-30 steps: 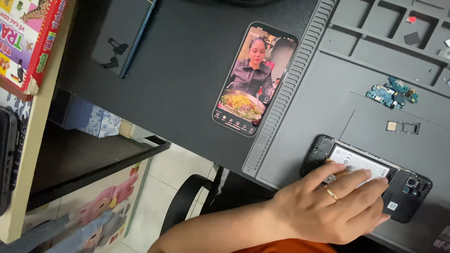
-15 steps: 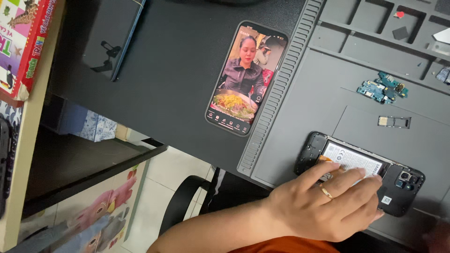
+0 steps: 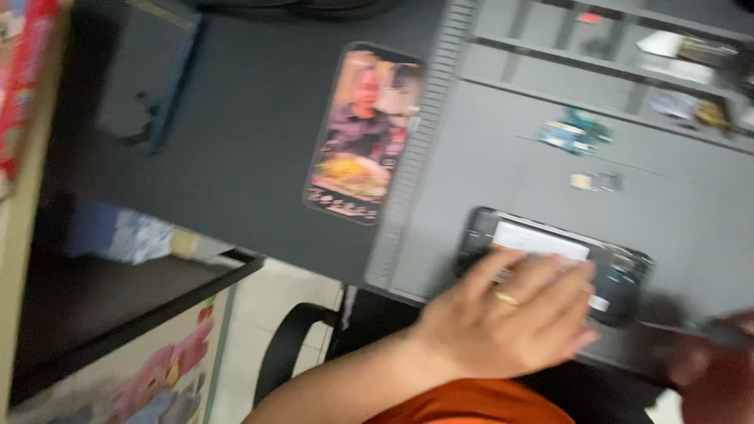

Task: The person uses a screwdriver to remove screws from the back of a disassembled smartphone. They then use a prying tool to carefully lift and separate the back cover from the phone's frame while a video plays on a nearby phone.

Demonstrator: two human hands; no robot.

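A person's left hand (image 3: pixel 510 314) lies flat, fingers spread and laid side by side, over the near half of an opened smartphone (image 3: pixel 554 263) resting on a grey repair mat (image 3: pixel 503 149) at the front edge of a dark desk (image 3: pixel 243 157). The handset has its back off: a white-labelled battery and the camera end at the right show beyond the fingertips. A ring sits on one finger.

The right hand (image 3: pixel 719 365) enters at the lower right corner, too blurred to tell whether it is spread or closed, or whether it holds anything.

Further back on the mat lie a small blue-green circuit board (image 3: pixel 576 133) and a tiny metal part (image 3: pixel 595 182), well apart from the handset; the mat's back compartments hold more small pieces. A second phone (image 3: pixel 363 133), playing a video, lies on the desk just beside the mat's ridged left edge.

By the look of it, the step in hand is steadying the open handset. Work inside it would seem to call for the left hand to uncover the casing while keeping it pinned, and for a fine, controlled touch.
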